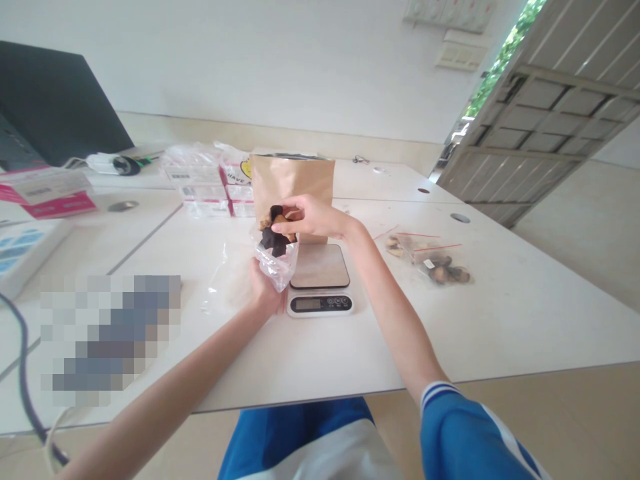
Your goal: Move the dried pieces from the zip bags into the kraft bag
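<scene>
My left hand (pixel 264 291) holds a small clear plastic bag (pixel 278 265) upright just left of a digital kitchen scale (pixel 320 280). My right hand (pixel 313 217) pinches several dark and tan dried pieces (pixel 276 232) at the mouth of that bag. A brown paper bag (pixel 293 180) stands upright right behind my right hand, at the far side of the scale. The scale's platform carries nothing.
Two filled clear zip bags (pixel 433 257) lie on the white table (pixel 500 313) to the right of the scale. Clear packets and pink-labelled boxes (pixel 210 183) sit behind at left. A dark laptop (pixel 50 100), pink box (pixel 50 193) and cable (pixel 25 393) occupy the left side.
</scene>
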Tool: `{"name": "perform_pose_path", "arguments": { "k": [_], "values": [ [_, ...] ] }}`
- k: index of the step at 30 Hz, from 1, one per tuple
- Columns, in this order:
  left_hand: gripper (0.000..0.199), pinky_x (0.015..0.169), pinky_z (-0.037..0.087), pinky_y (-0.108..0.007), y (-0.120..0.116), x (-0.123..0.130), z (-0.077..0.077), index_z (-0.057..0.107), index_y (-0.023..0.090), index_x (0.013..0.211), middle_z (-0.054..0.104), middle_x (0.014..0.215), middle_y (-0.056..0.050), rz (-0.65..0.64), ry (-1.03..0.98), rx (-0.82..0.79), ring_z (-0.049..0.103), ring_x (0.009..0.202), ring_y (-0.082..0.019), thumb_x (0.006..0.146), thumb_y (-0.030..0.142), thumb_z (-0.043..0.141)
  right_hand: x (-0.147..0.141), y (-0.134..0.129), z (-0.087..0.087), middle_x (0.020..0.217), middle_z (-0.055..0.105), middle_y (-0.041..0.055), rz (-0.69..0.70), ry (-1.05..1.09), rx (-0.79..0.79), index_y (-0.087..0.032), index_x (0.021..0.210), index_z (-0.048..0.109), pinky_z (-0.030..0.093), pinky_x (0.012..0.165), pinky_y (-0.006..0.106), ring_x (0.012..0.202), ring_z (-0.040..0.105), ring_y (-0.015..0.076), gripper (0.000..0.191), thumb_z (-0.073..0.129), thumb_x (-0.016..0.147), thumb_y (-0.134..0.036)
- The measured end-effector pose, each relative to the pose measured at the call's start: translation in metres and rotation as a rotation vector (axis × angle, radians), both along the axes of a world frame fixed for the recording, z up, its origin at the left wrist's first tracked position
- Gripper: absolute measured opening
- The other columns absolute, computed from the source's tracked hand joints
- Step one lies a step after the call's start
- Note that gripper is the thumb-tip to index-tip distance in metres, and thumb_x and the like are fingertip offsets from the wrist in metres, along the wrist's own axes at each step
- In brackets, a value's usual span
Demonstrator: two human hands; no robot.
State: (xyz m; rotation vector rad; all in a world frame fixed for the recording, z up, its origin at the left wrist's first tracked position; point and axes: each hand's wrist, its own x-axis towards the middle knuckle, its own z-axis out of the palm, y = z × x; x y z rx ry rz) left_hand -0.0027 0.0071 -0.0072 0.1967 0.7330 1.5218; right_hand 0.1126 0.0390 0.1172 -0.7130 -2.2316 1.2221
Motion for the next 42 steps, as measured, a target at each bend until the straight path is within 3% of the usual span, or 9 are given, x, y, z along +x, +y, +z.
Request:
{"name": "perform_pose_path", "arguments": {
  "k": [5,14,20,26,30,34,38,42],
  "values": [
    [0.014,0.046,0.046,-0.026,-0.002,0.0,0.004,0.055,0.022,0.068,0.056,0.056,-0.001,0.131,0.019,-0.042,0.054,0.051,-0.016,0.075,0.034,0.052,0.004,0.008,-0.004,0.087,0.065,0.0019,-0.058,0.166,-0.078,-0.015,0.09,0.064,0.048,0.075,0.025,0.08,0.058,0.0109,0.018,0.069,0.075,-0.023],
    [0.016,0.044,0.042,-0.022,-0.006,-0.001,0.006,0.057,0.02,0.082,0.061,0.061,0.001,0.118,0.062,-0.049,0.052,0.047,-0.012,0.08,0.031,0.045,0.006,0.018,0.001,0.087,0.064,0.0002,-0.225,0.425,-0.1,-0.018,0.087,0.064,0.048,0.074,0.022,0.083,0.057,0.011,0.024,0.071,0.072,-0.034],
    [0.017,0.037,0.039,-0.022,-0.007,-0.001,0.006,0.057,0.021,0.081,0.062,0.058,0.0,0.119,0.072,-0.036,0.05,0.042,-0.012,0.08,0.03,0.042,0.013,0.027,0.017,0.088,0.063,0.0029,-0.337,0.579,-0.011,-0.018,0.094,0.063,0.049,0.084,0.025,0.094,0.059,0.0145,0.03,0.067,0.075,-0.041],
    [0.013,0.032,0.037,-0.02,-0.012,-0.005,0.009,0.052,0.022,0.082,0.063,0.057,0.001,0.04,0.054,0.092,0.05,0.036,-0.011,0.073,0.031,0.054,0.012,0.071,0.042,0.087,0.062,0.0036,-0.434,0.606,0.215,-0.018,0.097,0.063,0.05,0.083,0.031,0.092,0.059,0.0163,0.044,0.064,0.075,-0.055],
    [0.013,0.029,0.032,-0.019,-0.019,-0.005,0.014,0.053,0.021,0.086,0.064,0.06,0.0,0.0,0.071,0.177,0.048,0.032,-0.009,0.077,0.03,0.049,0.004,0.095,0.054,0.096,0.062,0.006,-0.554,0.526,0.494,-0.019,0.096,0.061,0.049,0.086,0.034,0.099,0.058,0.02,0.037,0.063,0.077,-0.051],
    [0.025,0.026,0.03,-0.02,-0.024,-0.006,0.016,0.052,0.021,0.098,0.062,0.062,0.0,-0.057,0.074,0.237,0.046,0.029,-0.011,0.082,0.038,0.044,-0.004,0.095,0.05,0.108,0.063,0.0077,-0.585,0.275,0.706,-0.019,0.101,0.058,0.045,0.096,0.038,0.108,0.056,0.0221,0.025,0.064,0.08,-0.032],
    [0.033,0.024,0.032,-0.023,-0.027,-0.009,0.015,0.045,0.022,0.109,0.064,0.066,-0.001,-0.142,0.073,0.311,0.046,0.027,-0.013,0.083,0.041,0.037,-0.009,0.087,0.044,0.113,0.063,0.0096,-0.556,0.112,0.751,-0.018,0.104,0.057,0.043,0.098,0.039,0.107,0.057,0.0229,0.024,0.06,0.08,-0.02],
    [0.033,0.022,0.03,-0.024,-0.026,-0.009,0.013,0.047,0.023,0.102,0.065,0.065,0.0,-0.143,0.056,0.365,0.044,0.025,-0.014,0.078,0.046,0.047,-0.011,0.084,0.048,0.111,0.064,0.009,-0.513,0.068,0.749,-0.017,0.1,0.058,0.044,0.096,0.036,0.106,0.057,0.0216,0.021,0.058,0.08,-0.016]
  ]
}}
